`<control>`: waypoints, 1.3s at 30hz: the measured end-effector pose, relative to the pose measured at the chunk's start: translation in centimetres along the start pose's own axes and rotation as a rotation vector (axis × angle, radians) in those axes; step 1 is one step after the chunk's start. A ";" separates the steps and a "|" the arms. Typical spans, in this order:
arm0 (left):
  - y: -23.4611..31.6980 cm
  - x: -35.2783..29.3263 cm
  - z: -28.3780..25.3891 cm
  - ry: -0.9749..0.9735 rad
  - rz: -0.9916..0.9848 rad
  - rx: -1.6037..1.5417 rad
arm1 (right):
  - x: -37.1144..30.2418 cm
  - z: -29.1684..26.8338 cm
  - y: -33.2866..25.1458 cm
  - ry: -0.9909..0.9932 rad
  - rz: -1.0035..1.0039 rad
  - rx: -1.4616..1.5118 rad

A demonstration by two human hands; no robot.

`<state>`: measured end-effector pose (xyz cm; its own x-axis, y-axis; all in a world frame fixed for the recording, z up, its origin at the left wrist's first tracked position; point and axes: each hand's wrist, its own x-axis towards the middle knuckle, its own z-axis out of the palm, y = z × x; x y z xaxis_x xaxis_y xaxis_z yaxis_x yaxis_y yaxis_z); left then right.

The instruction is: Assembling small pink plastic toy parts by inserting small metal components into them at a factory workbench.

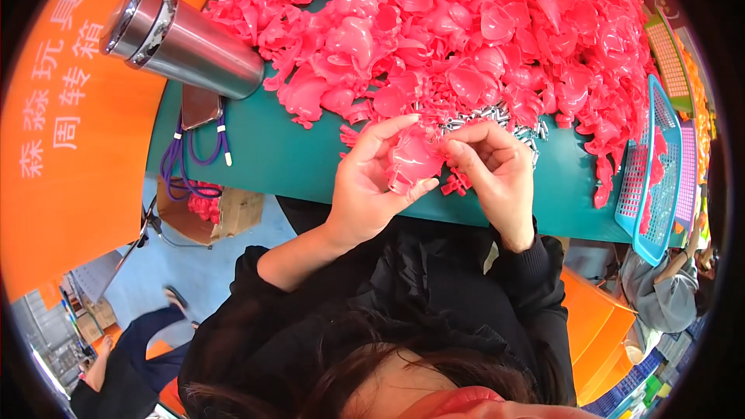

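My left hand (366, 178) grips a curved, glossy pink plastic part (415, 157) by its left side, thumb below and fingers above. At the part's right edge my right hand (497, 167) is closed in a pinch, with thumb and forefinger together. Whatever lies between those fingertips is too small to make out. Just beyond my hands is a small heap of silvery metal pins or screws (530, 133). A small pink piece (456, 183) shows between my hands, below the held part. A large pile of similar pink parts (466, 23) covers the far side of the green table (310, 174).
A steel flask (194, 43) stands at the left, beside a phone (200, 105) with a purple cord. An orange crate (93, 132) rises on the far left. A blue basket (654, 178) sits at the right edge. Below the table is a cardboard box (237, 213). Other people are nearby.
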<state>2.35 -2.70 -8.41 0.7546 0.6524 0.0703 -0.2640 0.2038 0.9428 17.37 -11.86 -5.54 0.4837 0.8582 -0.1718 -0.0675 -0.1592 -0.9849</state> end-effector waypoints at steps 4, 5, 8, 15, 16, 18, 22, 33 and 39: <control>0.4 0.0 0.3 -0.001 -0.014 -0.012 | 0.3 -0.3 1.1 -0.044 -0.141 -0.014; 0.4 -0.1 0.3 -0.001 -0.017 0.002 | 0.5 -0.2 1.5 -0.015 -0.301 -0.067; 0.6 -0.2 0.5 -0.013 -0.003 -0.007 | 0.1 0.6 0.6 0.050 -0.358 -0.071; 0.1 -0.5 0.5 0.014 0.043 0.135 | -0.1 0.1 0.8 0.011 -0.191 -0.010; 0.0 -0.4 0.5 0.000 0.068 0.140 | -0.1 0.0 0.6 0.012 -0.190 -0.010; -0.1 -0.5 0.4 -0.012 0.090 0.146 | -0.3 0.0 -0.1 -0.043 -0.178 -0.224; -0.1 -0.5 0.1 -0.032 0.057 0.162 | -0.4 0.0 -1.4 -0.071 -0.259 -0.422; -0.1 -0.5 0.9 0.017 0.051 0.055 | -0.8 0.9 0.3 0.038 -0.306 -0.042; -0.1 -0.6 1.1 0.055 0.077 0.086 | -0.4 1.4 2.0 0.087 -0.504 -0.278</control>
<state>2.54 -3.92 -8.21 0.6997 0.7029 0.1276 -0.2657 0.0902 0.9598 15.78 -11.83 -7.49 0.4672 0.8201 0.3305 0.4155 0.1263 -0.9008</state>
